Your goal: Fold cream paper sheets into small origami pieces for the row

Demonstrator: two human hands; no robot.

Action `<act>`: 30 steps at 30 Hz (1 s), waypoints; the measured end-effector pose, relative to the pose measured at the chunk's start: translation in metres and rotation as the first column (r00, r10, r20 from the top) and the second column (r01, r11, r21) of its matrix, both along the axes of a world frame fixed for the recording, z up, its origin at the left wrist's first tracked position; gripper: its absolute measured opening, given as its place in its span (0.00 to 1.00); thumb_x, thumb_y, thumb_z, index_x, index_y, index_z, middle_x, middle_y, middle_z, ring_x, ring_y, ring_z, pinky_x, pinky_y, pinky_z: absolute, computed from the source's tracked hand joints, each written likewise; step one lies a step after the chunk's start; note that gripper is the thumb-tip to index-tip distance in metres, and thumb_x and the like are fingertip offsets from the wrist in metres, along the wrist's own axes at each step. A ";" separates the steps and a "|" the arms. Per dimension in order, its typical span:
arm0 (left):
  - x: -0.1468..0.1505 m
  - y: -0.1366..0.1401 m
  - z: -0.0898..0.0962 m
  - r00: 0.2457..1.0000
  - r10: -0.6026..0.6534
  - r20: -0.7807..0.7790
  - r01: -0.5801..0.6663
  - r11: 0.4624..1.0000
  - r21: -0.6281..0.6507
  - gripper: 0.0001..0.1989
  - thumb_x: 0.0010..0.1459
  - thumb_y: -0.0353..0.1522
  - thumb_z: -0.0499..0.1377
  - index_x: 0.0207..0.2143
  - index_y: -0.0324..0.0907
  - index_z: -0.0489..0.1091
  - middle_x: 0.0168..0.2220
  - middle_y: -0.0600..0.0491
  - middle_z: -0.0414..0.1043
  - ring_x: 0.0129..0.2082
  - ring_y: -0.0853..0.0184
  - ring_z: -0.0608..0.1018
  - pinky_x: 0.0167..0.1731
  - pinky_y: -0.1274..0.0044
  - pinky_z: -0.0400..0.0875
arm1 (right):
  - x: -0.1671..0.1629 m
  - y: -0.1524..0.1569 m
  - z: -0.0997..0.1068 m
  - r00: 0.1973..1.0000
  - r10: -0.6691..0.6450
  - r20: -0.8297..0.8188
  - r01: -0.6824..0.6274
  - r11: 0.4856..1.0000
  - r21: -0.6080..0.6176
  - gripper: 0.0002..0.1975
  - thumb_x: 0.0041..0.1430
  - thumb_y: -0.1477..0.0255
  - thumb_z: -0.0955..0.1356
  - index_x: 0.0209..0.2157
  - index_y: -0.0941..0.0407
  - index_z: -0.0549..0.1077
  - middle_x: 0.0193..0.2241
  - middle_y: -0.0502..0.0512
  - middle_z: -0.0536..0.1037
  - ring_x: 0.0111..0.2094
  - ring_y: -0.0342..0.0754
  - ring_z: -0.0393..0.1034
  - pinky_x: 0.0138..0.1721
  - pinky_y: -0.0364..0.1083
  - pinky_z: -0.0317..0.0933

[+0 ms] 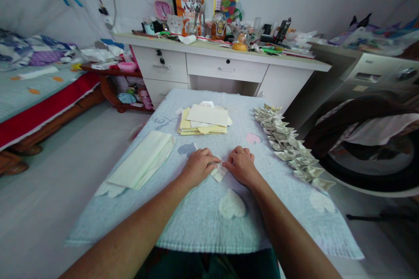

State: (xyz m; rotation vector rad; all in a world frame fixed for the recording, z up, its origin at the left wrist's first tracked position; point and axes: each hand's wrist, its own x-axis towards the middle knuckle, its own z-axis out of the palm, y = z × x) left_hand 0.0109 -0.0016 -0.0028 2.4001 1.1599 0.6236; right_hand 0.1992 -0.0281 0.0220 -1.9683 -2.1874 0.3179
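Observation:
A small folded piece of white paper (218, 175) lies on the cloth-covered table between my hands, its lower corner pointing towards me. My left hand (200, 167) is closed at its left edge, with thumb and fingertips pressed on the paper. On the opposite edge, my right hand (241, 165) has its fingers curled and its thumb against the paper. Beyond them sits a stack of cream and yellow paper sheets (209, 116). To the left is a folded pile of pale green paper (142, 161). Pointed folded-paper pieces (288, 141) stand in a long cluster on the right.
A light blue patterned cloth (196, 222) covers the table. Behind it is a white desk (225, 69) crowded with a jar, an orange snack bag (189, 2) and a pink clock (163, 10). A bed (39, 91) stands left, a washing machine (376, 74) right.

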 end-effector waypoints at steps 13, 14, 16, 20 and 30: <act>0.000 0.001 0.000 1.000 -0.001 0.012 0.001 1.000 -0.017 0.12 0.57 0.31 0.58 0.43 0.47 0.77 0.36 0.51 0.71 0.41 0.63 0.72 0.43 0.73 0.65 | 0.012 0.000 -0.003 0.993 0.063 -0.100 -0.053 0.994 0.092 0.13 0.57 0.63 0.66 0.43 0.54 0.68 0.46 0.56 0.66 0.48 0.52 0.57 0.48 0.50 0.50; 0.000 0.000 0.000 1.000 0.000 0.009 0.000 1.000 -0.016 0.12 0.58 0.31 0.58 0.43 0.47 0.76 0.37 0.51 0.71 0.41 0.63 0.72 0.43 0.73 0.64 | 0.008 -0.001 -0.004 0.992 0.093 -0.091 -0.082 0.990 0.117 0.16 0.56 0.63 0.67 0.45 0.54 0.67 0.47 0.57 0.66 0.49 0.53 0.57 0.49 0.51 0.49; 0.001 -0.001 0.000 1.000 0.009 -0.005 -0.009 1.000 -0.013 0.12 0.58 0.32 0.58 0.43 0.48 0.76 0.37 0.51 0.70 0.41 0.63 0.71 0.43 0.72 0.64 | 0.000 -0.003 -0.007 0.991 0.124 -0.058 -0.115 0.983 0.145 0.20 0.56 0.61 0.67 0.47 0.55 0.65 0.49 0.59 0.65 0.51 0.54 0.56 0.52 0.52 0.47; 0.000 -0.004 0.004 0.996 0.055 -0.070 -0.055 0.998 -0.005 0.13 0.58 0.33 0.57 0.44 0.51 0.75 0.38 0.51 0.70 0.42 0.61 0.69 0.43 0.69 0.60 | -0.009 -0.003 -0.010 0.996 0.086 0.005 -0.086 0.983 0.160 0.23 0.57 0.57 0.65 0.48 0.57 0.64 0.50 0.61 0.66 0.52 0.56 0.55 0.54 0.54 0.45; -0.007 -0.009 0.009 0.989 0.069 -0.133 -0.074 0.997 -0.029 0.18 0.61 0.29 0.52 0.47 0.59 0.73 0.40 0.53 0.67 0.42 0.62 0.65 0.43 0.69 0.56 | -0.016 -0.002 -0.013 0.999 0.001 0.048 -0.008 0.990 0.144 0.27 0.57 0.53 0.63 0.52 0.56 0.63 0.53 0.63 0.65 0.53 0.59 0.54 0.55 0.57 0.42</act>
